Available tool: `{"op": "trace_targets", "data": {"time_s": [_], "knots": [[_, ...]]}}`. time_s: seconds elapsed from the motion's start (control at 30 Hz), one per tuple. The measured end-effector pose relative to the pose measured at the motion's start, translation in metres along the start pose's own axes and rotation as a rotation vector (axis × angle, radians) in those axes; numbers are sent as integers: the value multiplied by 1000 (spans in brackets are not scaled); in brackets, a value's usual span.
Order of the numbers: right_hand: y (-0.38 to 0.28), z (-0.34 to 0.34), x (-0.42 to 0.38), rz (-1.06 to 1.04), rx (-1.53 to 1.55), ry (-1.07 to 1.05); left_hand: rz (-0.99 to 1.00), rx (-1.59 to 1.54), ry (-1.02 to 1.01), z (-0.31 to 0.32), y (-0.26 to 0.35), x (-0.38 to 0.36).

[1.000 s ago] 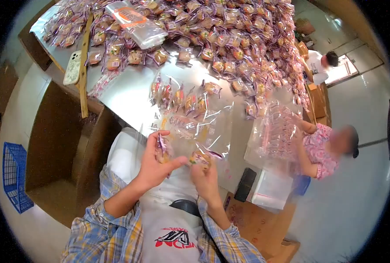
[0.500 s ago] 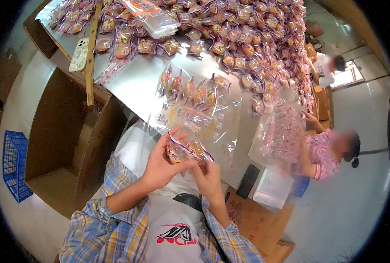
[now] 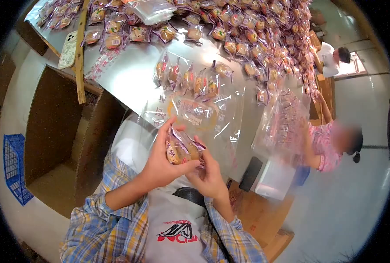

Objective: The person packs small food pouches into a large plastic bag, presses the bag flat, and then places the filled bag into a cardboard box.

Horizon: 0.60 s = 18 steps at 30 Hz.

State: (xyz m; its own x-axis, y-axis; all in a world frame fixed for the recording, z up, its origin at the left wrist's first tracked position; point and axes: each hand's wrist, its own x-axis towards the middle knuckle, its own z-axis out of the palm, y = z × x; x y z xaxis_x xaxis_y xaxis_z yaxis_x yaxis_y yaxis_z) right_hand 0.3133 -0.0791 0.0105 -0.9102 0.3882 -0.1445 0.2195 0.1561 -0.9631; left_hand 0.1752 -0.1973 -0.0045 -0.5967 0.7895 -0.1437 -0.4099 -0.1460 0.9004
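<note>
Jointly held — pkts (image 3: 180, 148), L hand (image 3: 161, 165), R hand (image 3: 210, 176)

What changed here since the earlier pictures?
The left hand and right hand have come together, bringing their wrapped packets side by side; neither was let go. A co-worker's hand has reached out toward the pile. The row of packets and printed clear bag lie as before.

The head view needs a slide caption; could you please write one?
The left hand and right hand hold wrapped packets near a clear bag.
</note>
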Motion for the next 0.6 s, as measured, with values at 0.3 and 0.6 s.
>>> {"op": "trace_targets", "data": {"time_s": [0.3, 0.6], "knots": [[37, -26, 9, -216, 721, 138, -72, -177, -70, -14, 12, 2], [25, -5, 10, -56, 497, 441, -172, -227, -76, -15, -5, -1]]}}
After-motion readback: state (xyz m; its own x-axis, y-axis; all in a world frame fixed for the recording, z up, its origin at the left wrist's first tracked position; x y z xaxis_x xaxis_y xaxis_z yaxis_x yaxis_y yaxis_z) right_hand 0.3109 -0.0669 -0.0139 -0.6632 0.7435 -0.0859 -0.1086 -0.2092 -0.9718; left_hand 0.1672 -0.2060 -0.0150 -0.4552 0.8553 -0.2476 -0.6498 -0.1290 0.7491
